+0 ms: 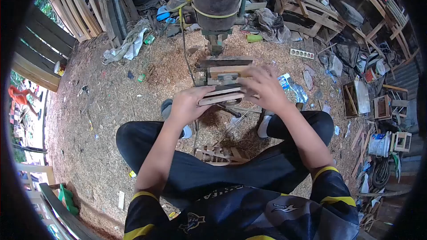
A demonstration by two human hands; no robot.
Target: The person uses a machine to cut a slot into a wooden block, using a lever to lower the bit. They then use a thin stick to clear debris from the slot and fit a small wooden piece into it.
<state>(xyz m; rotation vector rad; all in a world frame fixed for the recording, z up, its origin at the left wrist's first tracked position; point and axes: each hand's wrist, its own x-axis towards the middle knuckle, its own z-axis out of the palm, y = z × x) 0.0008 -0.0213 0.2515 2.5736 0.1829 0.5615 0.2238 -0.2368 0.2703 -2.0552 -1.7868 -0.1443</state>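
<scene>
My left hand (189,103) is closed around the left end of some short wooden slats (221,99), held roughly level in front of the machine. The near slat is pale along its edge, with a darker one just behind it. My right hand (266,90) is at their right end, fingers spread and slightly blurred, its thumb close to the wood. Directly beyond both hands is a drill-press-like machine (218,4) with its spindle (216,44) over a clamped block of wood (229,70). My right fingers overlap that block's right end.
Sawdust covers the ground (98,120). Small wood pieces (222,154) lie between my legs. A power strip (302,54) and plastic wrappers (293,88) are to the right, near wooden frames and scrap (356,100). A cable (186,49) hangs left of the machine. A person (24,95) is outside, far left.
</scene>
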